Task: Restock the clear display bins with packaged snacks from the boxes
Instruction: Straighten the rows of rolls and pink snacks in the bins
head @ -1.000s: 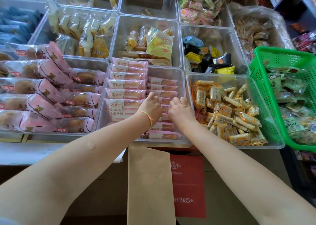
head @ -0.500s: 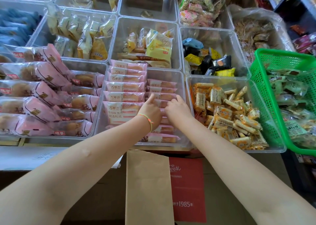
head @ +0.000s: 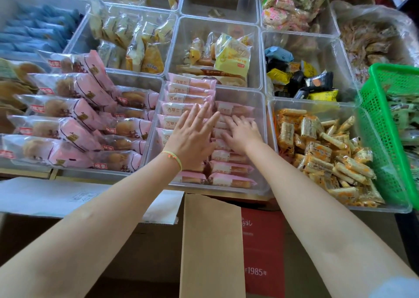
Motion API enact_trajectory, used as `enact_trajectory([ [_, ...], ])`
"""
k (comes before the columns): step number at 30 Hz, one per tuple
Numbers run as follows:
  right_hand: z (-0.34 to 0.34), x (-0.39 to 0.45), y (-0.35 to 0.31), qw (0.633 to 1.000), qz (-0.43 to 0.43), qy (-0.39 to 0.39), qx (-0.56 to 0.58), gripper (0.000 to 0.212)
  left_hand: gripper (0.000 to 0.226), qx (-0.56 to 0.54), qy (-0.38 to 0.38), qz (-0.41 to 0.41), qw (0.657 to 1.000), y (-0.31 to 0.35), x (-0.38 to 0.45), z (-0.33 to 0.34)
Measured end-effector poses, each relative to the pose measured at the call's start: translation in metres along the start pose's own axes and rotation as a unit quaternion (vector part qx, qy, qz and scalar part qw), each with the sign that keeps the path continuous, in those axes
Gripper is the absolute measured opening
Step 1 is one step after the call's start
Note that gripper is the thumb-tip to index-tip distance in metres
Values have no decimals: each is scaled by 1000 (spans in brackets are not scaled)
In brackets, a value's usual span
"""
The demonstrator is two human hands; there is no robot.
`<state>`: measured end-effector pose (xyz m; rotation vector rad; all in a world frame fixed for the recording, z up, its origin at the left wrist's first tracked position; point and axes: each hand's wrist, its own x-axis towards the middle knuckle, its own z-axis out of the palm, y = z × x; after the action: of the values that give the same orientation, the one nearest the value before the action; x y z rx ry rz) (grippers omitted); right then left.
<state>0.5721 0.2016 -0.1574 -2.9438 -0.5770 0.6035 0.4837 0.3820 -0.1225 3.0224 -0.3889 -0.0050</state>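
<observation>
A clear display bin (head: 264,120) in the middle of the front row holds two rows of pink packaged cakes (head: 188,98). My left hand (head: 192,136) lies flat with straight, spread fingers on the left row, near the seam between the rows. My right hand (head: 242,134) presses down on the right row of pink packets (head: 233,110), fingers spread over them. Neither hand holds a packet. Below the bin stands an open cardboard box with a brown flap (head: 212,245) and a red printed side (head: 263,250).
Left of this bin, another holds larger pink bread packs (head: 74,114). To the right sits a bin of orange-wrapped snack bars (head: 322,157) and a green plastic basket (head: 381,125). Bins behind hold yellow cakes (head: 231,55), dark and yellow packets (head: 301,80) and blue packs (head: 34,34).
Both hands have slid further back along the pink packets, and my left hand has flattened out with its fingers straight. The view has shifted closer to the bin.
</observation>
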Motion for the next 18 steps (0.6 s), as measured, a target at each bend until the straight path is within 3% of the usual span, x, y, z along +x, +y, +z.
enact_trajectory([
  [4, -18, -42, -19, 989, 18, 105, 106, 47, 71, -78, 23, -42, 996, -16, -9, -11],
  [7, -19, -82, -47, 970, 17, 54, 236, 36, 90, -96, 8, -103, 990, -42, -24, -20],
  [9, -15, -92, -68, 963, 3, 18, 268, 48, 105, -93, -38, -117, 988, -58, -34, -24],
  [12, -6, -78, -87, 956, 56, 40, 287, 39, 114, -56, -86, -118, 988, -69, -41, -24],
  [16, 0, -67, -93, 944, 117, 67, 300, 22, 102, -90, -31, -176, 980, -70, -46, -25],
  [18, 4, -74, -94, 941, 127, 69, 305, 24, 77, -180, 19, -240, 954, -73, -52, -23],
])
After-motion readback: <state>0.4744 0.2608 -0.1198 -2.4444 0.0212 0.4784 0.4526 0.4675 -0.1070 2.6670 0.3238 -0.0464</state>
